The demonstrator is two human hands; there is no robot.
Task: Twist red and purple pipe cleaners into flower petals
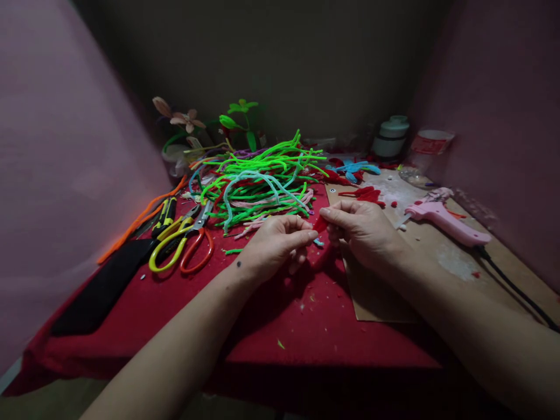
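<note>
Between my two hands is a small piece of red pipe cleaner (321, 225), pinched at both ends above the red cloth. My left hand (280, 242) has thumb and forefinger closed on its left end. On the other end, the thumb and fingers of my right hand (352, 224) are pressed together. Much of the piece is covered by my fingers. Just beyond my hands lies a heap of green pipe cleaners (266, 169), with pale blue, pink and red ones mixed in. Red fuzzy pieces (367, 193) rest on the cardboard behind my right hand.
A pink glue gun (450, 221) lies on the cardboard (380, 297) at right, its black cord trailing off. Scissors (192, 242) with yellow and red handles and a black flat strip (105, 286) lie left. Pipe-cleaner flowers (240, 116), a bottle (391, 137) and a clear cup (426, 154) stand behind.
</note>
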